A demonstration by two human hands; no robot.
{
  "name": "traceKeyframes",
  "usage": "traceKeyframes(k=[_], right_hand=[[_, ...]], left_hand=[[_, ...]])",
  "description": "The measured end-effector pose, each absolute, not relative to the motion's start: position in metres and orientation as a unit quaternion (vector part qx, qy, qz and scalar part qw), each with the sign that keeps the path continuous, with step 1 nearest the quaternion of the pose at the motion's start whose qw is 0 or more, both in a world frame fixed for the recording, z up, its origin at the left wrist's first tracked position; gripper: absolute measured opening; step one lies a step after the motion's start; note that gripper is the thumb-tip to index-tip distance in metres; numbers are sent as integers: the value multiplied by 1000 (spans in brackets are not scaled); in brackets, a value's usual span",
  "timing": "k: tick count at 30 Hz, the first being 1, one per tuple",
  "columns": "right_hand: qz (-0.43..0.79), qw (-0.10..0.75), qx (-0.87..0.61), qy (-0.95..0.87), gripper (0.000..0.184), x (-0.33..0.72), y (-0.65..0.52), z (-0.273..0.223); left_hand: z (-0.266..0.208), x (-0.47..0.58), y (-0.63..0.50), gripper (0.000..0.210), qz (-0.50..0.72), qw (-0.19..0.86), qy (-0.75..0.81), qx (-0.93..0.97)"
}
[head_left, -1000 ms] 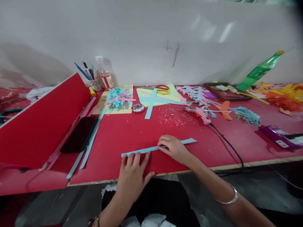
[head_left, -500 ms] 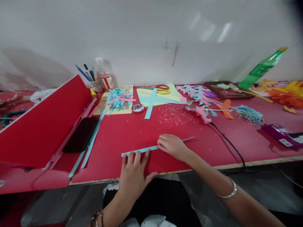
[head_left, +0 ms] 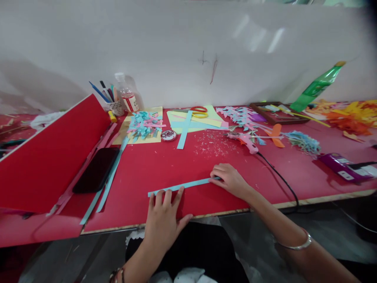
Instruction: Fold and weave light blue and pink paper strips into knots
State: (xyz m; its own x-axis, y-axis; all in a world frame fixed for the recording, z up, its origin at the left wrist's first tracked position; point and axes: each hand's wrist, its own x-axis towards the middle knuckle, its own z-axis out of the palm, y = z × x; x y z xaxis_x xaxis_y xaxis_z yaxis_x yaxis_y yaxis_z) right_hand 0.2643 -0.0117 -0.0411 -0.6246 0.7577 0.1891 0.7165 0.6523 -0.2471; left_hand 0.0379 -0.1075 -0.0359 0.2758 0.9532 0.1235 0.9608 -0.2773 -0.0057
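A narrow light-blue paper strip lies across the red tabletop before me. My left hand rests at its left end, fingers spread and fingertips pressing the strip's near edge; it grips nothing. At the other end, my right hand is closed with fingers bent over the strip, pinching it. A greyish tip shows beside the right fingers. Farther back, a wider blue paper strip lies over coloured paper sheets and scissors. To the right is a pink glue gun with a black cord.
On the left are a black phone, long blue strips and a leaning red board. Curled paper pieces sit by a round tin. A green bottle, a brown tray and a purple power strip are at right.
My right hand has slid rightward along the strip to its far end, uncovering more of it. The left hand stays pressed on the left end. The view has shifted slightly.
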Motion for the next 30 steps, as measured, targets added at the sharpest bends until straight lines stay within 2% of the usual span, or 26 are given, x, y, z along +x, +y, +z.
traceKeyframes(k=[10, 18, 30], right_hand=[[101, 162, -438, -878, 22, 297, -2, -48], [158, 211, -437, -860, 18, 314, -6, -48], [104, 206, -515, -826, 19, 329, -9, -54]], left_hand=[[-34, 38, -108, 59, -31, 50, -603, -795], [-34, 39, -107, 59, -25, 44, -606, -794], [-30, 39, -106, 58, -19, 36, -608, -793]])
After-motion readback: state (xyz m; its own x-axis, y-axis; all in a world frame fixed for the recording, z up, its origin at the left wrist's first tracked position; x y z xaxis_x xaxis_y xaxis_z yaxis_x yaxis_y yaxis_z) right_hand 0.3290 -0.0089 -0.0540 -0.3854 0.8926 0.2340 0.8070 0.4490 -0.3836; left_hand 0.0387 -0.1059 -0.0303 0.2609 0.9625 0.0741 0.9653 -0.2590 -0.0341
